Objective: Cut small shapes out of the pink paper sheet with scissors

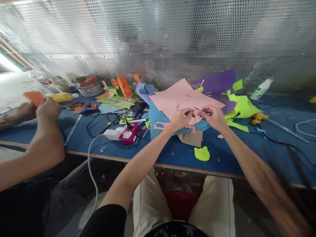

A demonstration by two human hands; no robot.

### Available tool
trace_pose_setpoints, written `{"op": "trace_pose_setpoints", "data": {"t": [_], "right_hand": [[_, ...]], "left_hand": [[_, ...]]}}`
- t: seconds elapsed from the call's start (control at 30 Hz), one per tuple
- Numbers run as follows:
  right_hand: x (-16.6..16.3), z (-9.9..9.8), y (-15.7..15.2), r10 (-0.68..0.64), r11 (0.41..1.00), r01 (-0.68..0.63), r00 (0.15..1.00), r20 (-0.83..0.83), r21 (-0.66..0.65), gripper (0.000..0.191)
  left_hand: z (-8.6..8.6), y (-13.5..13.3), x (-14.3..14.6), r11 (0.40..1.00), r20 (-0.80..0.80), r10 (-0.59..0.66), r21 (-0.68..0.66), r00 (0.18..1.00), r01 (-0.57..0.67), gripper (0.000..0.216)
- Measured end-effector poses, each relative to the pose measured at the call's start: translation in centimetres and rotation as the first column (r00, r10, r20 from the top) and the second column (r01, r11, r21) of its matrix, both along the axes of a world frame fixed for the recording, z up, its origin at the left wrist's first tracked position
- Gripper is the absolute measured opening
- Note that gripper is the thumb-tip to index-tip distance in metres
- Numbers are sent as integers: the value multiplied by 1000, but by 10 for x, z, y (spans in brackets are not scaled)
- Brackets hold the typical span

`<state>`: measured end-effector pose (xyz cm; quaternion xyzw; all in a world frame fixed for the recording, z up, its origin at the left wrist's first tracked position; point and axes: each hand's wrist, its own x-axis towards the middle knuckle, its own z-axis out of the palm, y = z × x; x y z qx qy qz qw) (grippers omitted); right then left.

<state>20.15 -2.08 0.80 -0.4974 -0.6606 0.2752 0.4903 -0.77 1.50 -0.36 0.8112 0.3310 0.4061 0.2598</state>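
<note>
My left hand and my right hand meet over a heap of coloured paper on the blue table. Both are closed in a pinch on a small pink paper cutout held between them. Under the hands lie a large pink sheet and a blue sheet. A lime green cut-out shape lies on the table nearer to me, below my hands.
A co-worker's hands at the left hold an orange paper piece. Purple paper, lime paper, a white glue bottle, a white and pink power strip, an orange glue gun and cables lie about. A perforated metal wall stands behind.
</note>
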Motion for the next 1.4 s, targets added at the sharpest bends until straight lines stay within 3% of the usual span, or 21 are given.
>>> {"op": "trace_pose_setpoints", "data": {"t": [0.2, 0.4, 0.7, 0.97, 1.4], "right_hand": [[-2, 4, -2, 2, 1000, -2, 1000, 2, -20, 37], [-2, 5, -4, -3, 1000, 4, 999, 46, -16, 40], [0, 3, -3, -4, 999, 1, 996, 86, 41, 38], [1, 1, -2, 33, 999, -32, 998, 46, -16, 37], [3, -4, 1, 129, 983, -143, 984, -123, -114, 36]], "left_hand": [[1, -5, -1, 991, -124, 67, 125, 990, -51, 40], [1, -3, -1, 977, -198, 86, 208, 976, -44, 32], [3, -1, -3, 980, -226, 36, 199, 973, 10, 32], [3, -1, -3, 976, -229, 81, 213, 970, -31, 31], [6, -2, -5, 970, -248, 44, 242, 968, 18, 30]]}}
